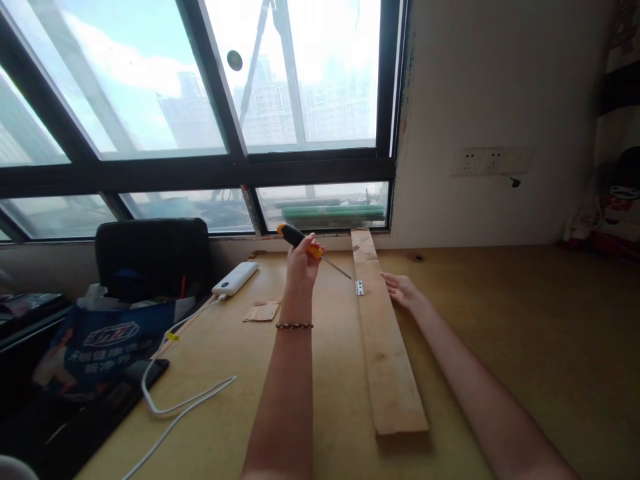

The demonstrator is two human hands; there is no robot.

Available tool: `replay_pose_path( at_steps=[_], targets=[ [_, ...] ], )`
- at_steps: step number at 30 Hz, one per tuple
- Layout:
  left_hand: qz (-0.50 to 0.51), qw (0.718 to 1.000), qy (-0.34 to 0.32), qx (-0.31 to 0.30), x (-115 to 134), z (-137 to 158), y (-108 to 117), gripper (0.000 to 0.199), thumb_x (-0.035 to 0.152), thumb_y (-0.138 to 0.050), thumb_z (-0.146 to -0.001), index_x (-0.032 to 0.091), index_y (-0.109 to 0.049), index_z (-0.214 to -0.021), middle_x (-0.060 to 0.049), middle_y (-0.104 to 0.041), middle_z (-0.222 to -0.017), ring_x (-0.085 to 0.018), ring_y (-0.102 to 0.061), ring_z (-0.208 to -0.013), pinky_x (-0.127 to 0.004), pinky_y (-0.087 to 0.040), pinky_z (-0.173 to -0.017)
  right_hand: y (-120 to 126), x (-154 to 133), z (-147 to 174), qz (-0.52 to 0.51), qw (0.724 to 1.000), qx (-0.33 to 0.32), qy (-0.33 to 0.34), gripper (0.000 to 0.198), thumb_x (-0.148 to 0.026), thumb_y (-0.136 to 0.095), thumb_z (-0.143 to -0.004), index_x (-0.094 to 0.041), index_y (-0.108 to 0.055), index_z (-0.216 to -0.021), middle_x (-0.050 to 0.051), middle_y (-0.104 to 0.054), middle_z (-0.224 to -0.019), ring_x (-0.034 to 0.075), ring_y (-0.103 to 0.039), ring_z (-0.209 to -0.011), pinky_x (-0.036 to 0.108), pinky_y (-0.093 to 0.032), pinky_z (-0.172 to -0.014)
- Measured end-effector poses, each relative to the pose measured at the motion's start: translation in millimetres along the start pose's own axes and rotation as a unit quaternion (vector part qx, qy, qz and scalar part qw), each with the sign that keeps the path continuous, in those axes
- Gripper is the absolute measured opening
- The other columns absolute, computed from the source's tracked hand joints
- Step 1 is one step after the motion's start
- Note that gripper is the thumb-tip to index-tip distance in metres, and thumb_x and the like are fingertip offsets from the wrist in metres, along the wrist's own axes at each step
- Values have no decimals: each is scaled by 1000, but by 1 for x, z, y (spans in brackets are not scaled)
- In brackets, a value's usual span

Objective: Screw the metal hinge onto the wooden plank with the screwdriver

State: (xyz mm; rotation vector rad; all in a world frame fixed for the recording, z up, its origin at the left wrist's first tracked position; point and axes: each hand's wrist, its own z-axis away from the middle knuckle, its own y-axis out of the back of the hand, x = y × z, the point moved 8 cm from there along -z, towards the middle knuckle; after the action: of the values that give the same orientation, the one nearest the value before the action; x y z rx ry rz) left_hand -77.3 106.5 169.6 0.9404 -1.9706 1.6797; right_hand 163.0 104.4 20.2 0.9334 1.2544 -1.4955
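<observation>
While the left hand (302, 261) is wrapped tightly round the screwdriver (316, 253) handle, right hand (403, 292), fingers loosely extended, touches the wooden plank (387, 357)'s right edge. Plank's flat on the table (335, 400) (metal plate (359, 288) near its left edge); probably stiff, lightish: hold long edges.

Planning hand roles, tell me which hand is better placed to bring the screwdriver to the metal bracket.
Probably the left hand: it grips the screwdriver, its tip near the metal bracket. The right hand is at the right edge of the board.
</observation>
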Motion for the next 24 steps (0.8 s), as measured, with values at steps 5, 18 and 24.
replay_pose_path(
  at_steps=[5,18,24],
  targets=[
    [-11,1000,-4,23,-5,3,0,24,18,-69,-55,15,-47,-64,6,-47,-52,-5,-48,-47,-23,-43,-55,-37,38,15,-157,963,-160,-148,22,-23,-48,-80,-9,-56,-96,8,-67,-76,20,-65,-74,33,-51,-75],
    [-34,998,-40,42,-29,10,-11,31,19,-73,-50,15,-47,-68,6,-48,-55,-5,-49,-49,-22,-42,-54,-41,43,23,-158,965,-149,-147,30,-25,-41,-80,-9,-53,-102,10,-68,-78,22,-65,-76,37,-50,-77],
    [-55,996,-68,35,-38,12,-15,30,22,-72,-53,15,-47,-68,5,-48,-57,-5,-49,-50,-21,-41,-53,-41,44,21,-156,965,-147,-149,31,-25,-41,-80,-9,-53,-102,9,-67,-74,21,-65,-72,34,-50,-74]
  ],
)
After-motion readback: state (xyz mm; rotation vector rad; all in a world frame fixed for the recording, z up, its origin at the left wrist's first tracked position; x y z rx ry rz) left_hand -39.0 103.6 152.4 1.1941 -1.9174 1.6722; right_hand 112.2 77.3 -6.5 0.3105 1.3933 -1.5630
